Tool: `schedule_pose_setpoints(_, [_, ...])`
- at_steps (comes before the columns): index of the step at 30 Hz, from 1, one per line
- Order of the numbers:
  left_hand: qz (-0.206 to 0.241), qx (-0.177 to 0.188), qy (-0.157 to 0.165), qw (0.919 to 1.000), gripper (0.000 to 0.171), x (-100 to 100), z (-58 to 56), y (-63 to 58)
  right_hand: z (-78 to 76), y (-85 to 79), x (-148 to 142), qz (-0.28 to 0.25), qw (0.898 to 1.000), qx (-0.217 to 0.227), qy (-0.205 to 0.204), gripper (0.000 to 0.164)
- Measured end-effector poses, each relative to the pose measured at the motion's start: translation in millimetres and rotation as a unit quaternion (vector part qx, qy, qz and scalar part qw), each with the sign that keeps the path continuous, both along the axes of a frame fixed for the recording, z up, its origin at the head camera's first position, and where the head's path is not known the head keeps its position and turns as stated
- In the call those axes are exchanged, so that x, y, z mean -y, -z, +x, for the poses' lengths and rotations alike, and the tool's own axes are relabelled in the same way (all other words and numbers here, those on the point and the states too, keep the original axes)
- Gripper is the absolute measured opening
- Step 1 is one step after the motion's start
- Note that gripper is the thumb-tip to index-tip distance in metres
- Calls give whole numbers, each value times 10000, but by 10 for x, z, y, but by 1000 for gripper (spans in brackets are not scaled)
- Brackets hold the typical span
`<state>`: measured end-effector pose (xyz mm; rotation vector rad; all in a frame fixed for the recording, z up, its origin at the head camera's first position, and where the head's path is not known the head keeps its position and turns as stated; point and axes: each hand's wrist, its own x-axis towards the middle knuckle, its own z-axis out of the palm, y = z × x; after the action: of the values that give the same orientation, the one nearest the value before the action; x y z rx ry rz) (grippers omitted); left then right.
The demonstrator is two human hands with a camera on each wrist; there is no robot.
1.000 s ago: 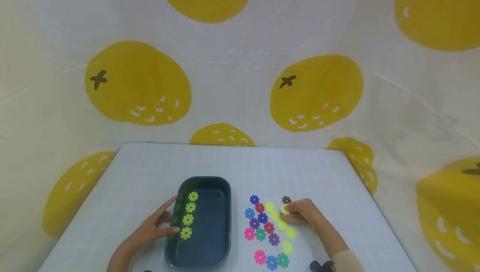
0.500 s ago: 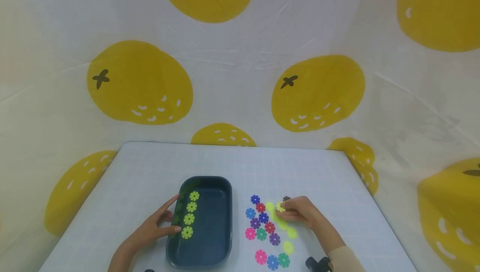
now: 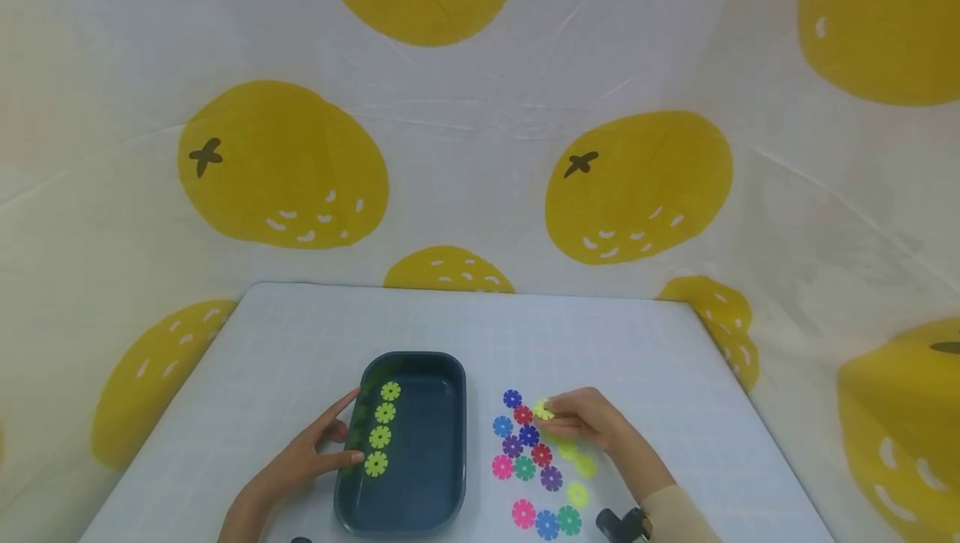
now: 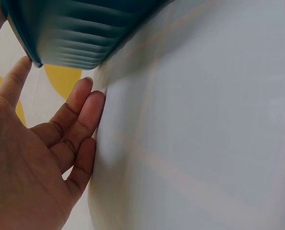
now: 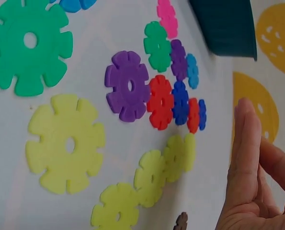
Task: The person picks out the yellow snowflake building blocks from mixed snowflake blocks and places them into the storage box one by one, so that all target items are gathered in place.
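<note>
My right hand (image 3: 588, 416) pinches a yellow snowflake disc (image 3: 543, 409) between thumb and fingertips, above the far end of a group of flat notched discs. That held disc is hidden in the right wrist view, where the hand (image 5: 250, 167) appears edge-on. Beneath it runs a line of yellow discs (image 5: 151, 177). My left hand (image 3: 303, 453) touches the left rim of a dark teal tray (image 3: 420, 485), thumb over the rim and index finger stretched along it. Inside the tray, several yellow discs (image 3: 380, 437) form a column along the left side.
Red, blue, purple, green and pink discs (image 3: 551, 478) lie between tray and right hand. A brown disc (image 5: 181, 221) sits below that hand. A dark device (image 3: 624, 525) is by the right wrist. A fruit-print cloth (image 3: 480, 193) hangs behind the white table (image 3: 315, 343).
My right hand has moved left with the yellow disc, from beside the brown disc to over the far end of the yellow line. The left hand stays on the tray rim.
</note>
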<state>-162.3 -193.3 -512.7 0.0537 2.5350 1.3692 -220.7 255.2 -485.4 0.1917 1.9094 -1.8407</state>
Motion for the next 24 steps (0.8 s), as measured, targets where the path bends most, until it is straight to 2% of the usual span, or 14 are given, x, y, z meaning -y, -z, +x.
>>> schedule_pose_setpoints(9, [-56, 25, -8, 10000, 94, 4, -2, 3, -9, -63, 77, -354, 9988, 75, -322, 33])
schedule_pose_setpoints(24, [-112, -58, 22, 9999, 94, 3, 8, 7, -33, -108, 231, -813, 9950, 335, -474, 30])
